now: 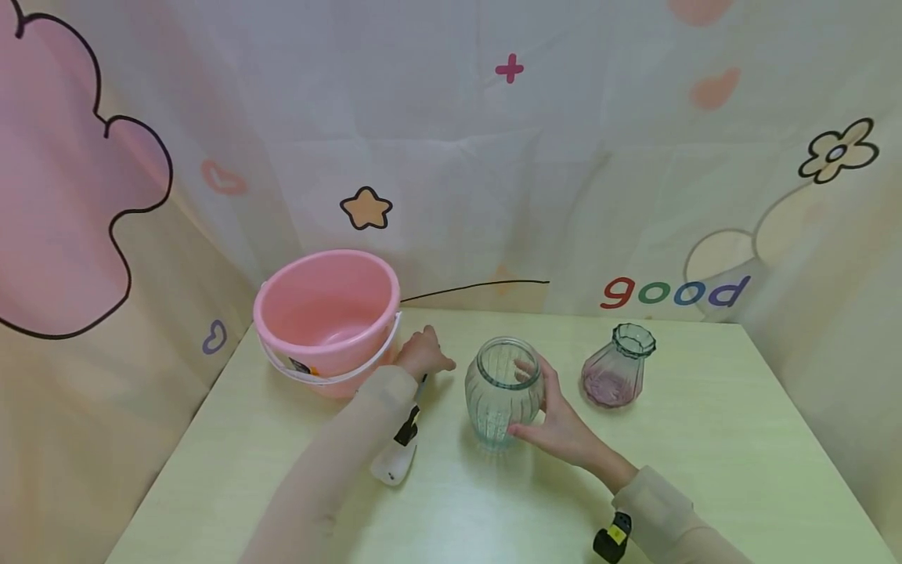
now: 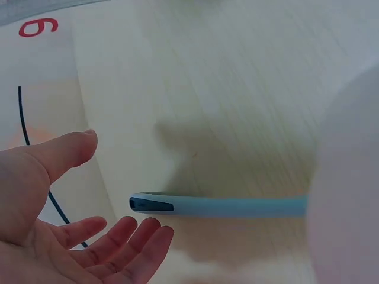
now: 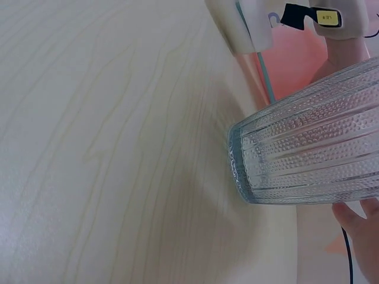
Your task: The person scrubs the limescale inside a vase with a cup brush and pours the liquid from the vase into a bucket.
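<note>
My right hand grips a clear ribbed glass vase from its right side, thumb in front and fingers behind. In the right wrist view the vase fills the right side, fingertips against its wall. My left hand is beside the pink bucket, fingers loosely bent and holding nothing. Close to those fingers, in the left wrist view, is the dark-tipped end of a blue handle. The handle belongs to a tool with a white head, partly hidden under the left forearm in the head view.
A smaller glass vase with a purple-tinted base stands right of the right hand. The bucket's white bail handle hangs down its front. A printed curtain closes off the back and sides of the pale wooden table.
</note>
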The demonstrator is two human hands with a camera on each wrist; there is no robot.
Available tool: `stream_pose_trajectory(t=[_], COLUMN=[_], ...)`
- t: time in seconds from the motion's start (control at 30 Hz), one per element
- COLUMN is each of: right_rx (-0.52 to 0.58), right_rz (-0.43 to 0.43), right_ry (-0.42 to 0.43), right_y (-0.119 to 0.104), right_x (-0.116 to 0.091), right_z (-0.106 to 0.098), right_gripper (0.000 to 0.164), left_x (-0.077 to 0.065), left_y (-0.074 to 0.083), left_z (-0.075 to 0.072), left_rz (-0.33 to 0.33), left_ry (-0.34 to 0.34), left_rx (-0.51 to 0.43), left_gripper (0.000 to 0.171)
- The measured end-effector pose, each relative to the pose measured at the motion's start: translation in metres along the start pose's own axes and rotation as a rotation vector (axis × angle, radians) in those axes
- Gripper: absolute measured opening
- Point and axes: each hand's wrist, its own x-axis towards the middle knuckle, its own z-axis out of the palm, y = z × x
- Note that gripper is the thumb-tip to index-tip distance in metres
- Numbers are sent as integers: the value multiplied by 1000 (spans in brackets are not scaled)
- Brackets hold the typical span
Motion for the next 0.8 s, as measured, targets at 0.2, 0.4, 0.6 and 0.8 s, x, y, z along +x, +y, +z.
stream_pose_trajectory(t=[0.2,0.4,0.6,0.8], right_rx=[9,25,39,27], right_rz=[0,8,27,29], right_ry=[-2,-5,-2,2], right_y=[0,2,2,0], right_x=[1,1,0,-1], right_z=[-1,1,1,0], right_gripper=[101,101,102,102], left_x=[10,16,22,28], left_y=[2,0,-9,-10], left_z=[6,13,21,25], left_rz=[-77,-99,-120,-130], left_ry=[0,43,97,105], left_rx=[24,36,34,61], left_gripper=[71,65,51,37])
